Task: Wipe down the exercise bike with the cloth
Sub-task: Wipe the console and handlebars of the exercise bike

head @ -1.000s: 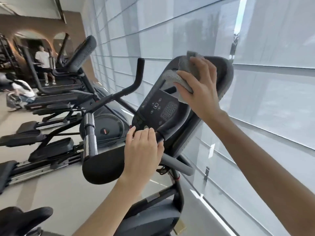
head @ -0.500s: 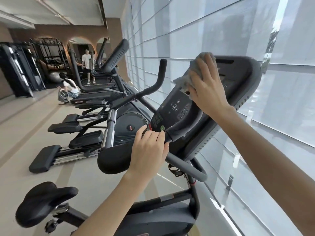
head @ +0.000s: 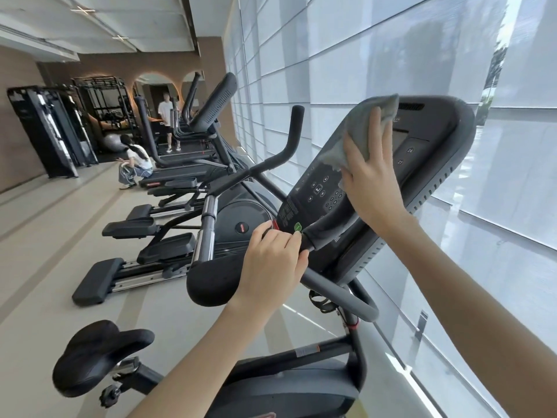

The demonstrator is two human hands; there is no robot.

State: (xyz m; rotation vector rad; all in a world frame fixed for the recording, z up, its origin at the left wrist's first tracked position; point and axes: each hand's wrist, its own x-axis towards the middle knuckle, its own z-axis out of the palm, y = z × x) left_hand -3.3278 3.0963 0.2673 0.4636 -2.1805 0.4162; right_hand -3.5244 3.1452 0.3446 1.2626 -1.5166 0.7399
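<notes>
The dark grey exercise bike fills the middle of the view, its tilted console (head: 434, 152) up at the right and its black saddle (head: 96, 354) at the lower left. My right hand (head: 370, 182) presses a grey cloth (head: 355, 131) flat against the console's screen area, fingers spread over it. Below it, my left hand (head: 271, 267) is closed around the bike's padded handlebar (head: 211, 282), just under the button panel (head: 322, 191).
A window wall with white blinds (head: 391, 55) runs close along the right. Elliptical machines (head: 168, 236) and treadmills line up on the left behind the bike. One person crouches (head: 135, 164) and another stands (head: 165, 122) far back. Tan floor lies at the left.
My right hand has slid the cloth up and to the right across the console. The view has swung, showing more of the saddle and room. My left hand stays on the handlebar.
</notes>
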